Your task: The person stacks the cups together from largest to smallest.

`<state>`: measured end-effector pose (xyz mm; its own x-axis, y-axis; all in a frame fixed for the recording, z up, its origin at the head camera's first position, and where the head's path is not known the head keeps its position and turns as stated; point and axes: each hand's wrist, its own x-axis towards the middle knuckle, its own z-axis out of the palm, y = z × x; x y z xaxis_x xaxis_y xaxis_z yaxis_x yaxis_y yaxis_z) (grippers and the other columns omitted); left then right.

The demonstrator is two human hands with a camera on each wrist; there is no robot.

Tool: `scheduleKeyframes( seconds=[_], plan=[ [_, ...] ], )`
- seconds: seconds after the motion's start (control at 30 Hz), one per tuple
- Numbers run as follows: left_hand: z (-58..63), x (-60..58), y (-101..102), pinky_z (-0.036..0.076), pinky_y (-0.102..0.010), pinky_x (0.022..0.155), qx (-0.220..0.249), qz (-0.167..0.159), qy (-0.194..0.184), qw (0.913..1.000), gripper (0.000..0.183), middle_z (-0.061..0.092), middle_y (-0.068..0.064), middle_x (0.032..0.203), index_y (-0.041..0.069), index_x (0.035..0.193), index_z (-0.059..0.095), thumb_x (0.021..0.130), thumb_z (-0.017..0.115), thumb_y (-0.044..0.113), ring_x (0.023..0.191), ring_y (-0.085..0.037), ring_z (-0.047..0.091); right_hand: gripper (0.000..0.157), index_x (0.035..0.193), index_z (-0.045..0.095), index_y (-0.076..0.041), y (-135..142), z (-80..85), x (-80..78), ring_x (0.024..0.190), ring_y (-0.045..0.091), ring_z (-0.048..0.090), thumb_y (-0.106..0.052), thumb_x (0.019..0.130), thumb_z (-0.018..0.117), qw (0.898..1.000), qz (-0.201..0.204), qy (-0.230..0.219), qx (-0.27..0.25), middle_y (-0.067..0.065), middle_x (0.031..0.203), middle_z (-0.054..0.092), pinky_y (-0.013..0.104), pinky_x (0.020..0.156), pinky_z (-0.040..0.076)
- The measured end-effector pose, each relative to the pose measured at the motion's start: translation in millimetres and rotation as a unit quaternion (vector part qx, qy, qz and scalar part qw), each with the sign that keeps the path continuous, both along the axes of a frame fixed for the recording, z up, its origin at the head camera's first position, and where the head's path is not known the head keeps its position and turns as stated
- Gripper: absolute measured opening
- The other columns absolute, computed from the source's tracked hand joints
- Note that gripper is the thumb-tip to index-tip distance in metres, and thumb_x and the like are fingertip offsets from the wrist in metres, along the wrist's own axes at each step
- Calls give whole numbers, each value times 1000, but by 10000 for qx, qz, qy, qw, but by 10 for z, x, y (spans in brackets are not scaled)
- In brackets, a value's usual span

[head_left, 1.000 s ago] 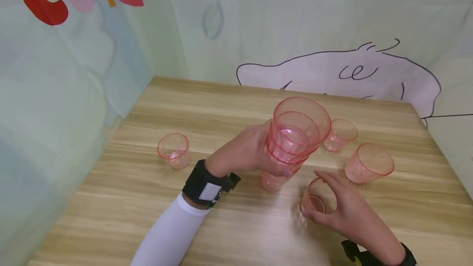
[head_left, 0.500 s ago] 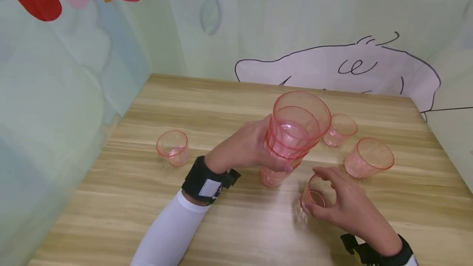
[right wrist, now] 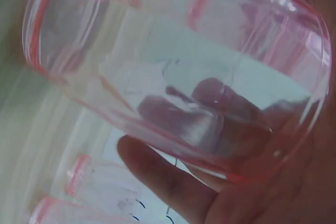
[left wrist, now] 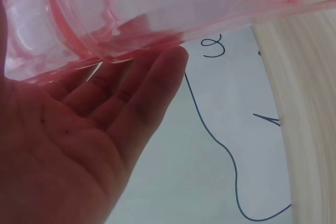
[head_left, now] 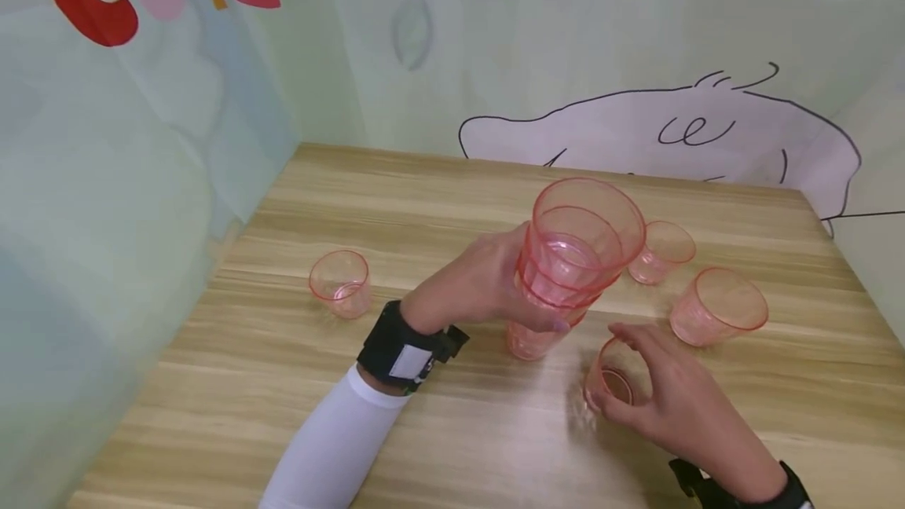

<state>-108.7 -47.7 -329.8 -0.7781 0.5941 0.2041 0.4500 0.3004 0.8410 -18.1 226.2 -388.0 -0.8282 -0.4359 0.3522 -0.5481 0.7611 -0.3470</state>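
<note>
My left hand (head_left: 498, 281) grips a stack of nested, clear pink plastic cups (head_left: 576, 258), tilted over the table in the head view. In the left wrist view the stack (left wrist: 173, 3) lies across the palm, the fingers (left wrist: 147, 93) reaching along its side. Lower right, my right hand (head_left: 672, 391) holds a small pink cup (head_left: 601, 375) between thumb and fingers, close to the table. That cup (right wrist: 173, 77) fills much of the right wrist view, with fingers showing through its clear wall.
One small pink cup (head_left: 341, 285) stands alone on the left of the wood-grain table (head_left: 212, 407). Two more, a far cup (head_left: 661, 254) and a nearer cup (head_left: 717, 309), stand right of the stack. A printed cloth wall (head_left: 396, 61) rises behind the table.
Both hands keep their grips, the left on the stack, the right on the small cup. The whole head view shifts slightly; the cups on the table stay put.
</note>
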Motion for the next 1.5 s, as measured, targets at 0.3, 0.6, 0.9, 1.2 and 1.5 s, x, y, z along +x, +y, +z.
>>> scheduleKeyframes(
  seconds=[0.3, 0.6, 0.9, 1.2, 1.5],
  plan=[
    [3, 25, -2, 54, -28, 86, -79, 38, -15, 10000, 73, 65, 14, 111, 25, 125, 54, 66, 94, 38, 99, -7, 62, 84, 132, 59, -7, 58, -1, 4, 97, 21, 62, -33, 59, 93, 9991, 252, 234, 258, 0, 116, 62, 46, 75, 55],
    [12, 13, 4, 52, -27, 90, -91, -50, 14, 9999, 78, 64, 15, 116, 25, 130, 53, 66, 96, 37, 106, -5, 61, 83, 130, 60, -7, 67, 96, -20, 85, 18, 65, -32, 60, 95, 9991, 354, -194, -94, 3, 114, 66, 33, 64, 56],
    [16, 20, 3, 52, -27, 90, -48, -55, -20, 10000, 78, 64, 15, 116, 26, 130, 52, 66, 96, 37, 105, -5, 61, 84, 135, 60, -10, 76, 353, -72, 92, 13, 62, -23, 61, 97, 9953, 503, -117, -815, -3, 115, 65, 24, 63, 57],
    [22, 23, 9, 52, -27, 90, -96, -37, 59, 9999, 78, 64, 15, 115, 25, 129, 53, 65, 96, 38, 104, -5, 61, 85, 140, 60, -16, 88, 568, -78, 84, 11, 66, -18, 64, 96, 9955, 294, 1, -900, -4, 114, 66, 17, 66, 56],
    [27, 27, 6, 52, -26, 88, -191, 28, 79, 9998, 74, 65, 16, 111, 24, 125, 54, 65, 96, 37, 101, -4, 62, 89, 141, 60, -19, 90, 661, -107, 89, 7, 66, -11, 60, 96, 9927, 399, 47, -1141, -4, 110, 69, 19, 65, 57]
  ],
)
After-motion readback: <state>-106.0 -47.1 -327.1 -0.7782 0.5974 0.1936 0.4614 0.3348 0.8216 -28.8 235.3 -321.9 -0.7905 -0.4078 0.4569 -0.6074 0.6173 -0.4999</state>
